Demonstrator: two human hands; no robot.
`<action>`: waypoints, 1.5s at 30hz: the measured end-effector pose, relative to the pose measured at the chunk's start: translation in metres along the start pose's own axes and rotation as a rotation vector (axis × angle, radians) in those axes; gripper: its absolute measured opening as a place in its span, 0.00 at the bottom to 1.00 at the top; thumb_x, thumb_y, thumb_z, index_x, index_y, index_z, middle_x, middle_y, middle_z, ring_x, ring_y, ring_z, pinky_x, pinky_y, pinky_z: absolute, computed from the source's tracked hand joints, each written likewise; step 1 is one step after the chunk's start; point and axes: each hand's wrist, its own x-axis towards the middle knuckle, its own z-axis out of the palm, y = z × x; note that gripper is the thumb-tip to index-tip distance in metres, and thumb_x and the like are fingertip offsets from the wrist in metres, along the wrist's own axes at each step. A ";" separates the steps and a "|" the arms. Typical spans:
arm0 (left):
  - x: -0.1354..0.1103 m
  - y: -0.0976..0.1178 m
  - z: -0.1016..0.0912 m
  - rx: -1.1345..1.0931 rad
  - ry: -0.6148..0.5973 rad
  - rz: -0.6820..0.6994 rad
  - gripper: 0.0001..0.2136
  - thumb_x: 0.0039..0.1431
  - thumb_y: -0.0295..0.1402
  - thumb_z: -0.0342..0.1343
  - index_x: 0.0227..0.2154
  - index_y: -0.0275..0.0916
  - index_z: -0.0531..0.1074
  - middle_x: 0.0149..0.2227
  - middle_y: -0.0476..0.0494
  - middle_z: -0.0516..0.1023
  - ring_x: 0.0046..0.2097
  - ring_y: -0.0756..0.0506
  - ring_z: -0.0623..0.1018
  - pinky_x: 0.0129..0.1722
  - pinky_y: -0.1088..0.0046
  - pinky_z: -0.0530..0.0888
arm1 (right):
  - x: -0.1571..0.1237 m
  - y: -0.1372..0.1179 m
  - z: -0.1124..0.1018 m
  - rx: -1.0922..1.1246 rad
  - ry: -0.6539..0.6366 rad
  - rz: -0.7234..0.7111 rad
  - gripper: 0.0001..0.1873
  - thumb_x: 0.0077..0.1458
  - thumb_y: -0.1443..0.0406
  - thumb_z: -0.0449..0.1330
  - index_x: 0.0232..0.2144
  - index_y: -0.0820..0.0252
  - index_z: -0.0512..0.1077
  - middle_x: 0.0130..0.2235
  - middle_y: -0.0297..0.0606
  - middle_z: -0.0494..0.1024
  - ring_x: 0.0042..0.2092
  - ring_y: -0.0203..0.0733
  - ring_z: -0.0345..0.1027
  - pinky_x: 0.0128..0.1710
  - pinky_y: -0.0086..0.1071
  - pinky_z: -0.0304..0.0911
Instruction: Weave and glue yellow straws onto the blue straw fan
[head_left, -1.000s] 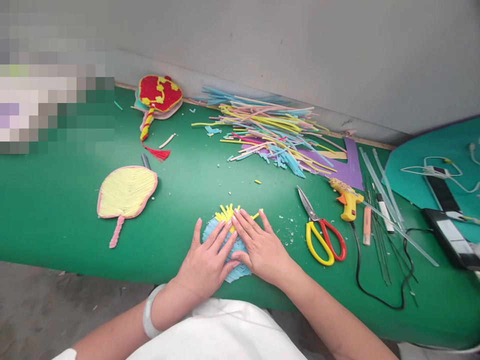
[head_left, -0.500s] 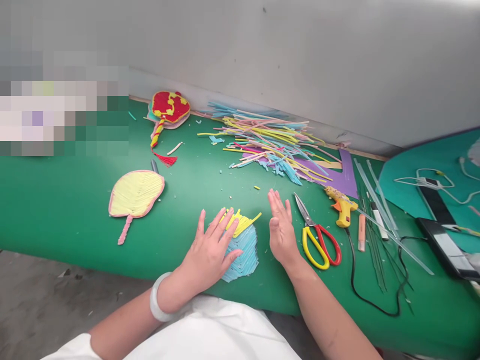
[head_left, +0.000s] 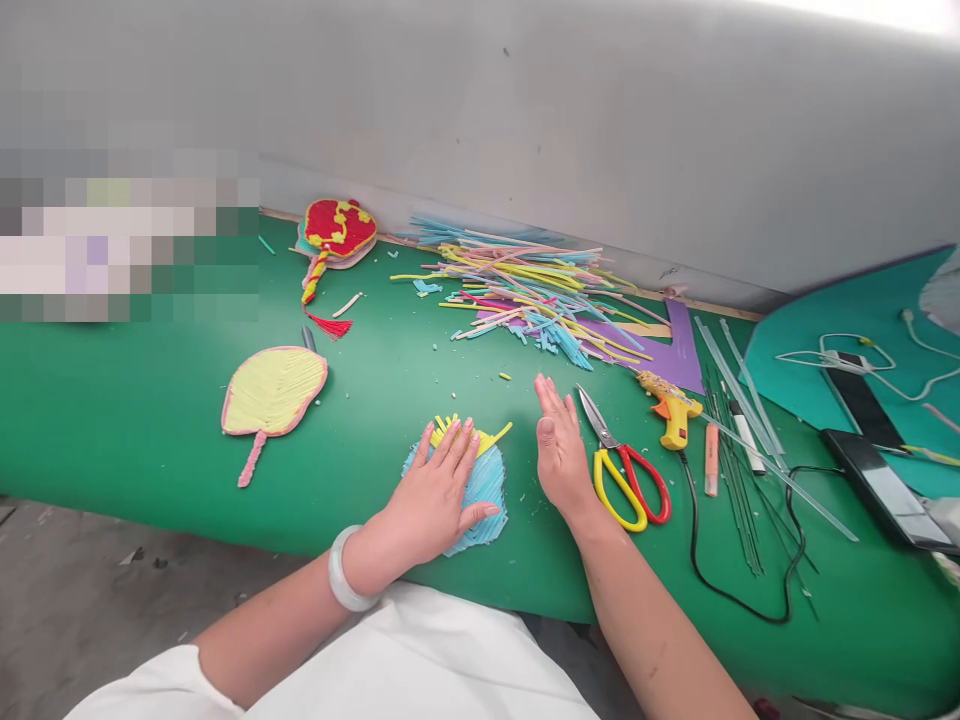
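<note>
My left hand (head_left: 435, 500) lies flat, fingers stretched, on a light blue fan-shaped piece (head_left: 487, 490) made of chenille stems laid side by side. Short yellow chenille stems (head_left: 491, 440) lie across its upper part, some of them under my fingertips. My right hand (head_left: 561, 455) rests on its edge to the right of the piece, apart from it, with straight fingers and nothing in it. Close to its right side are scissors (head_left: 609, 442) with one yellow and one red handle.
A pile of coloured chenille stems (head_left: 525, 265) lies at the back on purple foam sheet (head_left: 684, 350). Leftward are a yellow leaf-shaped fan (head_left: 274, 392) and a red fan (head_left: 339, 228). A yellow glue gun (head_left: 675, 412), its black cord (head_left: 694, 540), and a phone (head_left: 885, 490) occupy the right.
My left hand has drawn its fingers closer together and slid slightly over the blue piece, baring more yellow ends. My right hand stays nearly still; the whole view has shifted a little.
</note>
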 end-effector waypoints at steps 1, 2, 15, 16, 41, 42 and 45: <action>0.000 0.000 0.000 0.005 0.000 0.001 0.38 0.69 0.55 0.41 0.68 0.26 0.52 0.71 0.28 0.51 0.72 0.32 0.53 0.69 0.45 0.49 | 0.000 0.000 0.000 -0.008 -0.002 0.002 0.30 0.72 0.52 0.33 0.71 0.49 0.48 0.70 0.40 0.58 0.72 0.43 0.46 0.70 0.57 0.41; -0.001 0.000 0.000 0.008 0.002 0.000 0.38 0.69 0.55 0.41 0.68 0.26 0.51 0.71 0.28 0.51 0.72 0.32 0.53 0.69 0.44 0.49 | 0.000 0.000 0.000 -0.013 -0.002 0.005 0.30 0.72 0.52 0.33 0.71 0.49 0.48 0.70 0.40 0.58 0.72 0.43 0.46 0.70 0.57 0.41; 0.011 0.015 -0.004 -0.038 0.075 -0.016 0.38 0.69 0.56 0.39 0.70 0.30 0.48 0.71 0.30 0.51 0.72 0.35 0.51 0.69 0.46 0.47 | 0.000 0.005 0.005 0.026 0.051 0.017 0.30 0.72 0.52 0.36 0.70 0.51 0.52 0.69 0.41 0.60 0.71 0.43 0.48 0.70 0.56 0.41; 0.011 0.015 0.000 -0.040 0.073 -0.020 0.39 0.68 0.57 0.39 0.70 0.30 0.48 0.71 0.30 0.52 0.72 0.35 0.51 0.69 0.46 0.48 | 0.000 0.005 0.005 0.024 0.052 0.017 0.30 0.72 0.52 0.36 0.70 0.51 0.52 0.69 0.42 0.60 0.71 0.43 0.49 0.70 0.56 0.41; -0.024 -0.006 -0.007 0.060 0.145 -0.021 0.36 0.69 0.53 0.42 0.70 0.32 0.48 0.70 0.33 0.57 0.71 0.34 0.54 0.69 0.40 0.40 | 0.002 0.004 0.003 0.042 0.028 0.049 0.31 0.71 0.49 0.36 0.69 0.52 0.54 0.69 0.41 0.59 0.71 0.43 0.47 0.71 0.56 0.38; -0.024 -0.006 -0.004 0.057 0.144 -0.014 0.36 0.70 0.53 0.40 0.70 0.32 0.50 0.69 0.34 0.58 0.71 0.35 0.55 0.69 0.41 0.38 | 0.002 0.004 0.004 0.050 0.027 0.054 0.31 0.71 0.49 0.36 0.69 0.52 0.54 0.69 0.41 0.59 0.71 0.43 0.47 0.71 0.55 0.38; -0.023 -0.005 -0.001 0.042 0.148 -0.007 0.35 0.70 0.54 0.37 0.68 0.31 0.55 0.69 0.35 0.60 0.70 0.37 0.58 0.70 0.44 0.33 | 0.002 0.004 0.004 0.069 0.028 0.060 0.31 0.71 0.49 0.37 0.69 0.51 0.54 0.69 0.40 0.60 0.71 0.43 0.47 0.71 0.55 0.37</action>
